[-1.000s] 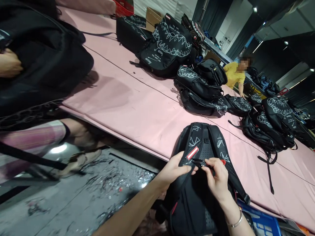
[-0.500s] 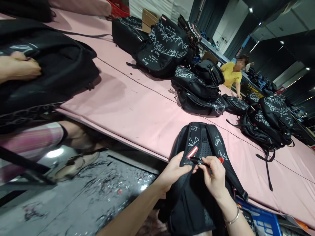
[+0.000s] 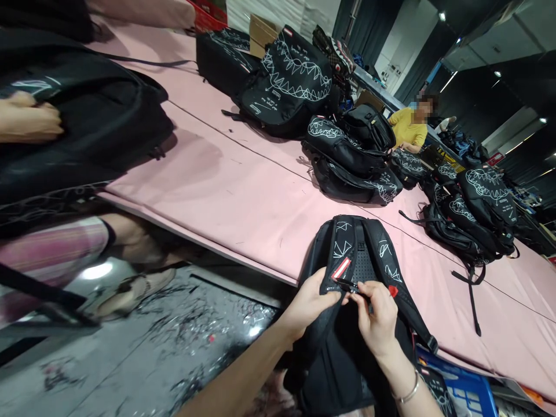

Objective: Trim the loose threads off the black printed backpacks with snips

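A black backpack with white line drawings lies back side up over the near edge of the pink table. My left hand grips its left shoulder strap beside a red-and-white tag. My right hand is closed on a small black tool with a red end, its tip at the strap just below the tag. A bracelet sits on my right wrist.
Several black backpacks with white tooth prints lie along the table's far side. Another person's hand rests on a black bag at the left. A person in a yellow shirt sits beyond. A blue crate stands lower right; thread scraps litter the floor.
My hands and the strap have shifted slightly up and left. The person in yellow has leaned lower behind the bags. The hand at the left has moved on the black bag.
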{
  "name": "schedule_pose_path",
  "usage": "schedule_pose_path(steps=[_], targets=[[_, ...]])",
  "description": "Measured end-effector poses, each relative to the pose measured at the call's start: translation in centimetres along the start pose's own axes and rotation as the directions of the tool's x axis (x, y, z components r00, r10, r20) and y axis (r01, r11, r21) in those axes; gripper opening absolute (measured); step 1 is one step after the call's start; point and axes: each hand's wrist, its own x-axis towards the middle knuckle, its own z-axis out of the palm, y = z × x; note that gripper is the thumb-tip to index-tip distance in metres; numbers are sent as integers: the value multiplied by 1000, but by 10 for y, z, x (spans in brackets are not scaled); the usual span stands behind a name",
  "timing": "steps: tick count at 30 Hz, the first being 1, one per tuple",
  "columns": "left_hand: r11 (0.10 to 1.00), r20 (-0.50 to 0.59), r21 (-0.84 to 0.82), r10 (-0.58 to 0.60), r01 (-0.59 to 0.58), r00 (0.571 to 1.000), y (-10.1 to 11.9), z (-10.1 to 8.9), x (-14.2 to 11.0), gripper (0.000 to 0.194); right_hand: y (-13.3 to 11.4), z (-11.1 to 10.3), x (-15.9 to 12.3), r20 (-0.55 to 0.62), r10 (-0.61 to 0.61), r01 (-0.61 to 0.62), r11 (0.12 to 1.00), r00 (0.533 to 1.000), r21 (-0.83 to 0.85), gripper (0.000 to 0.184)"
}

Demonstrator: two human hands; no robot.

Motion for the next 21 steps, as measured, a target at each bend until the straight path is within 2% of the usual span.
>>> schedule_pose_path(steps=[5,14,18,21], targets=[[1000,-34,-18,9,-9,999,-4,3,1,37,-3,-3,5,46,-18,20,999,999,-49,11],[998,-84,59,25,-20,996,-6,7,2,38,-3,-1,2,81,-21,29,995,996,-95,10],[996,-71,90,12,-5,997,-8,5,0,36,-3,4,1,16,62,-62,998,998,25,8],[992,-83,99,-67,75,994,-12,2,-5,38,-5,8,-3,16,133,-134,987,991,88,8]])
